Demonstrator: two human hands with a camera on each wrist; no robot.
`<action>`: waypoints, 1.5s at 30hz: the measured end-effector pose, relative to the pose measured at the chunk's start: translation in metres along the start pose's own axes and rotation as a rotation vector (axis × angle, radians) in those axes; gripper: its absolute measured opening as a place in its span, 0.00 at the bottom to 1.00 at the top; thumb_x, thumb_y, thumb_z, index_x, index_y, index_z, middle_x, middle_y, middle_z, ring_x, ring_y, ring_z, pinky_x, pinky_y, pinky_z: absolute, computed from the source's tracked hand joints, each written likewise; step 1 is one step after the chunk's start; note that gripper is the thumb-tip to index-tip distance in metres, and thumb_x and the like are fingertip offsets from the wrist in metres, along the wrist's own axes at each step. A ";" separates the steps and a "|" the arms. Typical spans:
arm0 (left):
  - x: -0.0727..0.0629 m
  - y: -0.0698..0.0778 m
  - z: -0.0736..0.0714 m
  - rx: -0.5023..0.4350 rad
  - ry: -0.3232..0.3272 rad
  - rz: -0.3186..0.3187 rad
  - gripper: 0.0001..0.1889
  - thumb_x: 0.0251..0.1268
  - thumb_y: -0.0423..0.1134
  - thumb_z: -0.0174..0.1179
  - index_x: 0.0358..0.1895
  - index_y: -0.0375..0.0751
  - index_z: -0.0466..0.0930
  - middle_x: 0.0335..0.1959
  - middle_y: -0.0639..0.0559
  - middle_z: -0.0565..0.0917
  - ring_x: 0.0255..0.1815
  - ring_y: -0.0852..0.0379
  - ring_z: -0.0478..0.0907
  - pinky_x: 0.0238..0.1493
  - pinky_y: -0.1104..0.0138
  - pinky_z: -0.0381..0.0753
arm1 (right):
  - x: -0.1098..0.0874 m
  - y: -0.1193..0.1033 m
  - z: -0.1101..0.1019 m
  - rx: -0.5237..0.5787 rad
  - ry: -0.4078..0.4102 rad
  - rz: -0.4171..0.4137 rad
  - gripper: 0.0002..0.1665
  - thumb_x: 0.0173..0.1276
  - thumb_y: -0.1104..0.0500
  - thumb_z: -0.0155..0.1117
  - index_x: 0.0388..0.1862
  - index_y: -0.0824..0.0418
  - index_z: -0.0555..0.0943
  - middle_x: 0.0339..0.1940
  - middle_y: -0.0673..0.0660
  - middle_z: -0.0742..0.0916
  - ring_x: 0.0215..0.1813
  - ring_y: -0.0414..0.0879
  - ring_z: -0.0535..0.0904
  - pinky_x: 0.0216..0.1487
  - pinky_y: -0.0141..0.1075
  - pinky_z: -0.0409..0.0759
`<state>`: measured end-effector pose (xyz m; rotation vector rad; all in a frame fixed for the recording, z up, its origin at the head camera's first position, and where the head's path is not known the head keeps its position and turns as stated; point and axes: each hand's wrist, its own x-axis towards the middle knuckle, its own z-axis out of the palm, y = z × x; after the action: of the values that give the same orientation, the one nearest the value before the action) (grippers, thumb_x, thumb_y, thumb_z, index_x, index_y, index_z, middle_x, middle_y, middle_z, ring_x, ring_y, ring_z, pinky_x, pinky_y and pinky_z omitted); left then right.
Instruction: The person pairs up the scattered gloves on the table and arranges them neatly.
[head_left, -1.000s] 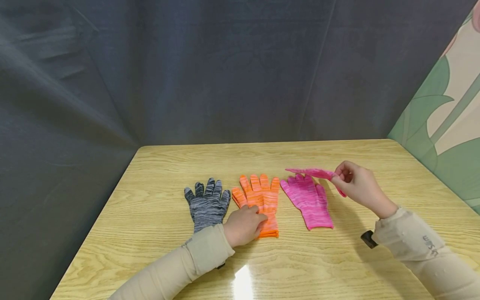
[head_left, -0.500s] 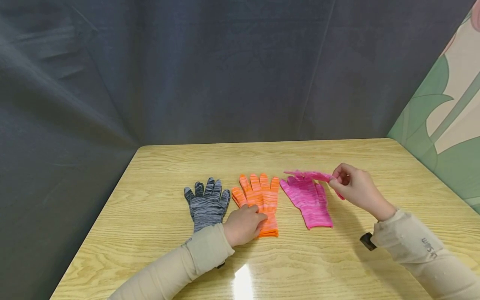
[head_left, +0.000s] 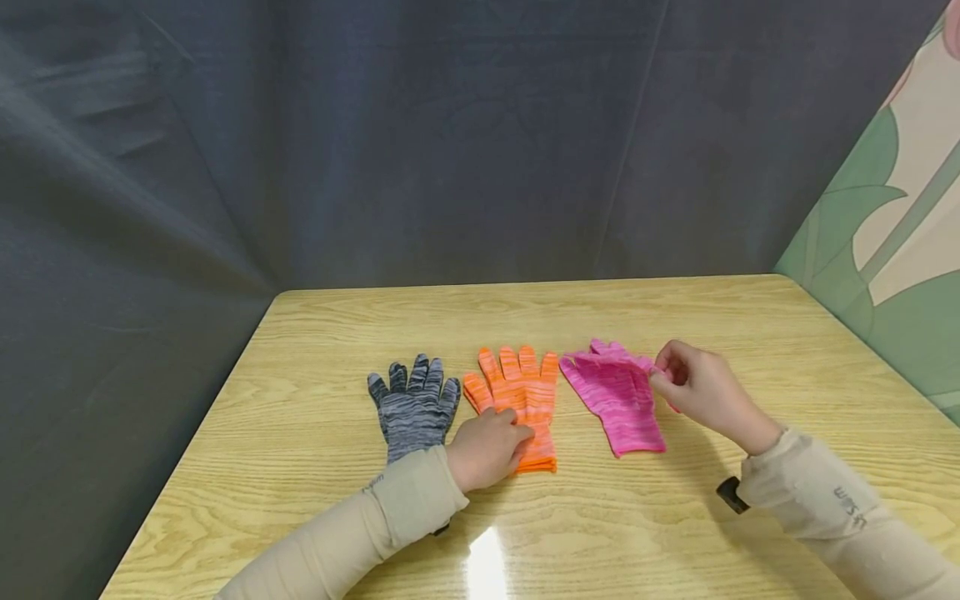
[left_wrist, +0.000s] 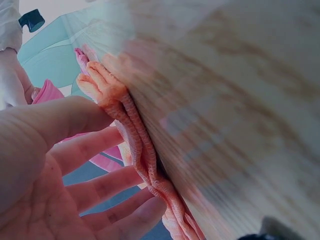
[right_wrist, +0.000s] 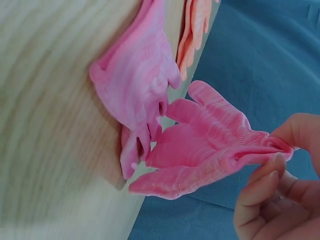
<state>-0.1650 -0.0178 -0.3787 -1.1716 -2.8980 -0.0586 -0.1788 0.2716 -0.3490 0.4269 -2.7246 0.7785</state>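
Observation:
My right hand (head_left: 708, 396) pinches the cuff of a pink knit glove (right_wrist: 205, 140) between thumb and fingers. That glove hangs tilted, its fingers down by the fingers of a second pink glove (head_left: 632, 425) lying flat on the table. To the left lie orange gloves (head_left: 538, 396), stacked in layers, fingers pointing away from me. My left hand (head_left: 487, 450) rests on them near the cuff; in the left wrist view its thumb and fairly straight fingertips (left_wrist: 150, 212) touch the orange edge. A grey-black glove (head_left: 416, 408) lies furthest left, its cuff hidden behind my left sleeve.
The wooden table (head_left: 360, 325) carries the gloves in a row. A dark cloth (head_left: 465, 150) hangs behind it and on the left. On the right is a wall with painted leaves (head_left: 915, 250). A light reflection shows near the front.
My right hand has come down and a little toward me, lowering the held pink glove over the fingers of the lying one. My left hand has stayed on the orange gloves.

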 end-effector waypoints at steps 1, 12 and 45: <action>0.000 0.000 0.000 0.001 0.000 -0.001 0.10 0.65 0.41 0.56 0.47 0.52 0.82 0.34 0.53 0.79 0.29 0.57 0.72 0.22 0.71 0.70 | -0.001 0.000 0.001 0.003 -0.006 0.001 0.05 0.59 0.65 0.60 0.28 0.62 0.72 0.15 0.49 0.73 0.15 0.32 0.62 0.17 0.29 0.64; 0.000 0.002 0.000 0.013 0.010 -0.007 0.10 0.65 0.41 0.56 0.47 0.52 0.82 0.34 0.53 0.79 0.29 0.57 0.73 0.22 0.70 0.71 | -0.009 -0.006 0.010 -0.027 -0.052 -0.019 0.07 0.55 0.67 0.62 0.26 0.60 0.72 0.15 0.48 0.69 0.18 0.32 0.58 0.20 0.27 0.61; 0.008 0.038 -0.022 0.059 -0.132 0.021 0.13 0.62 0.48 0.58 0.49 0.54 0.80 0.40 0.56 0.79 0.34 0.58 0.75 0.24 0.69 0.73 | -0.028 -0.011 0.030 0.022 -0.295 -0.057 0.03 0.61 0.64 0.62 0.28 0.58 0.77 0.18 0.44 0.76 0.21 0.30 0.66 0.23 0.27 0.68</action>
<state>-0.1443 0.0148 -0.3555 -1.2412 -2.9761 0.1087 -0.1542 0.2517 -0.3782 0.6703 -2.9596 0.7861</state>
